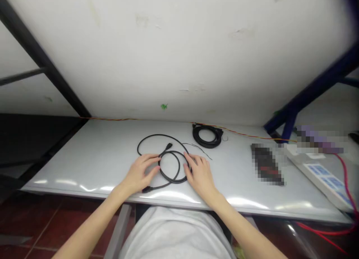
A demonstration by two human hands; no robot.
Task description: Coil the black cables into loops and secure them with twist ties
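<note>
Glossy white workbench (pixel 92 158): a person's left hand (pixel 140 173) and right hand (pixel 199 176) rest on a looped black cable (pixel 157 135) mid-bench, fingers spread wide, not gripping, a coiled black cable (pixel 206 141) just behind.

Table (pixel 84 158), front ctr: loose cable (pixel 175 181) in loops, L hand (pixel 141 173) on L side, R hand (pixel 200 176) on R side. Behind loops, nr back edge: coiled cable (pixel 206 141). Btwn coil & loops, slightly R: thin wires (pixel 200 150). R of loops: blurred obj (pixel 266 163). Further R, along R edge: power strip (pixel 319 176). Off strip, past front R corner, down: thick cable (pixel 347 191). Along back edge: long wire (pixel 238 133).
</note>
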